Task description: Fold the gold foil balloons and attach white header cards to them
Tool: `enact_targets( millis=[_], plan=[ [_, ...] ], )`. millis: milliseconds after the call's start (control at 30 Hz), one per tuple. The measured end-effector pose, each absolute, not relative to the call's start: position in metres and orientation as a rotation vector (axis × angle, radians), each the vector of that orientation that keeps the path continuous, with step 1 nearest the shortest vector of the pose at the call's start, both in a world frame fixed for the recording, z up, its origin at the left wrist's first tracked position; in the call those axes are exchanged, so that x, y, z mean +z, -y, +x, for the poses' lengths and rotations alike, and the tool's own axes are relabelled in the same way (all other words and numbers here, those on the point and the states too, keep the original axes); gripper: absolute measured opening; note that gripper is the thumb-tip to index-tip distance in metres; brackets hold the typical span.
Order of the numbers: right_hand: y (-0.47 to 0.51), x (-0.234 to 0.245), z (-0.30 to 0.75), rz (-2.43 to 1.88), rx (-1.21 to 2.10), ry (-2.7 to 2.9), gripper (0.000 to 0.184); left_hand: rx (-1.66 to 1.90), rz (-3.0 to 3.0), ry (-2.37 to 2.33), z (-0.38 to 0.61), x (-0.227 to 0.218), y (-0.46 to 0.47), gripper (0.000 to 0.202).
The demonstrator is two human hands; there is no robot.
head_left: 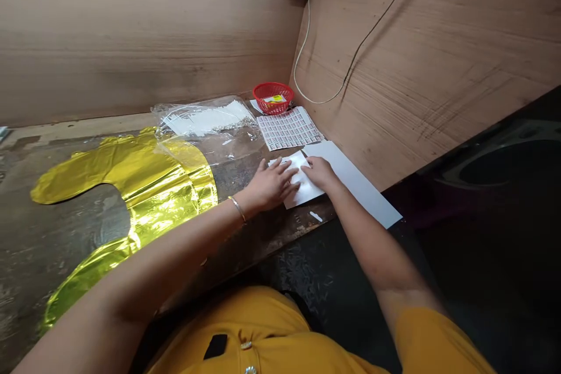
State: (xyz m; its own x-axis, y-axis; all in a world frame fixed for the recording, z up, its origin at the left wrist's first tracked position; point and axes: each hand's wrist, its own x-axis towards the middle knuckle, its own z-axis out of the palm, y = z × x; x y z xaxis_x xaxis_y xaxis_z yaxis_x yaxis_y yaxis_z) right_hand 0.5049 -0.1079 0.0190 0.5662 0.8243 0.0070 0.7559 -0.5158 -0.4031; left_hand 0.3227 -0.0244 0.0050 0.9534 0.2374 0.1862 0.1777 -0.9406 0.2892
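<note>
Two bare hands meet over a small glossy white sheet point(310, 190) on a worn, dark tabletop point(234, 178), on the wearer's side of a red plastic basket point(275, 108). The left hand point(274, 184), a bracelet point(237, 208) at its wrist, lies across the sheet with fingers spread and loose, gripping nothing. The right hand point(321, 172) has thumb and fingers at the sheet's far right edge; whether they pinch it cannot be told.

The step in hand looks to be positioning or smoothing the sheet. Continuing would likely call for a light left palm to hold it flat and a sure right-hand hold on its edge.

Room is tight around the basket. Directly before it lies a sheet of printed labels point(289, 128); to its left, a clear plastic bag point(214, 151) of white pieces; to its right, a wooden wall panel point(421, 64) shuts off sideways reach. A long white paper point(357, 184), nearer the wearer and right of the basket, appears to jut past the table's edge, where a forearm could brush it. Well left of the basket and nearer the wearer, a flat gold foil balloon point(158, 204) spreads wide, a strip of tabletop showing between foil and left hand.
</note>
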Motion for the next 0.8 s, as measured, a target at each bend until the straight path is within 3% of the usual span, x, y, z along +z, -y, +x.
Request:
enact_targets(
  millis=[267,467,600,800],
  plan=[
    [0.100,0.004,0.492,-2.631,0.050,1.262,0.034,0.142,2.907,-0.269,0.328,-0.020,0.025,0.053],
    [0.179,0.023,0.506,-2.584,-0.203,1.404,0.040,0.184,2.887,-0.266,0.330,-0.016,0.026,0.050],
    [0.237,0.010,0.536,-2.721,-0.018,1.405,0.061,0.204,2.888,-0.264,0.331,-0.017,0.025,0.049],
    [0.243,0.006,0.542,-2.747,0.063,1.323,0.052,0.205,2.923,-0.236,0.332,-0.019,0.023,0.050]
  ],
)
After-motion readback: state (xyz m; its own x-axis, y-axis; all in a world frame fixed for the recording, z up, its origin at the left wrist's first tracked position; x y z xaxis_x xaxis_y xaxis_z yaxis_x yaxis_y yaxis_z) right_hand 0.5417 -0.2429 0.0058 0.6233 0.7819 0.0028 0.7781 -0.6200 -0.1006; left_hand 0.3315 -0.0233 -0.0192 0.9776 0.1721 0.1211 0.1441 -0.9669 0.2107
